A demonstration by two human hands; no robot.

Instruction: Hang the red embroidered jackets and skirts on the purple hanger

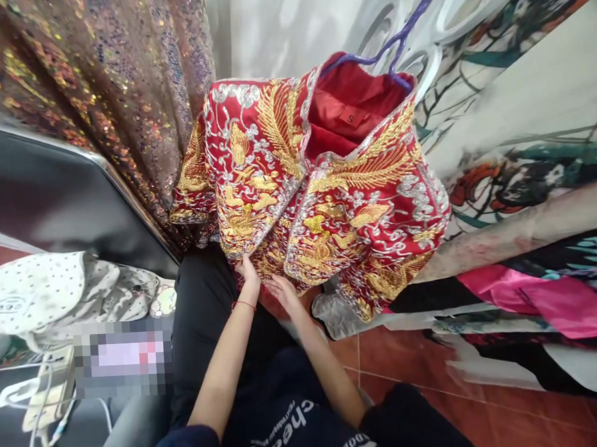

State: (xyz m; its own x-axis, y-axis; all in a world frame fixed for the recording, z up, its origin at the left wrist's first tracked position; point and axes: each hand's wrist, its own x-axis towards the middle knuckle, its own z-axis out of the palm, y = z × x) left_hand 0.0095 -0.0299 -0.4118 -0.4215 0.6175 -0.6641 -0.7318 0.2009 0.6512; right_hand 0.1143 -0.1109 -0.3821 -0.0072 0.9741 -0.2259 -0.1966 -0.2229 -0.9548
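Observation:
A red jacket (373, 226) with gold and silver embroidery and a stand-up collar hangs in front of me on a purple hanger (403, 34). Its front is parted, and a small size label (352, 118) marked "S" shows inside the neck. My left hand (250, 273), with a thin red cord at the wrist, pinches the lower front edge of the jacket on the left. Just to the right, my right hand (283, 294) lies by the hem with its fingers stretched out; its fingertips are partly hard to make out against the cloth.
A sequined fabric (135, 78) hangs at the left behind a black chair back (51, 190). On the seat lie a dotted white cloth hat (36, 290), a power strip (49, 386) with cables and a blurred-out item. Flower-printed garments (521, 178) hang along the right, beside white rings (427, 63).

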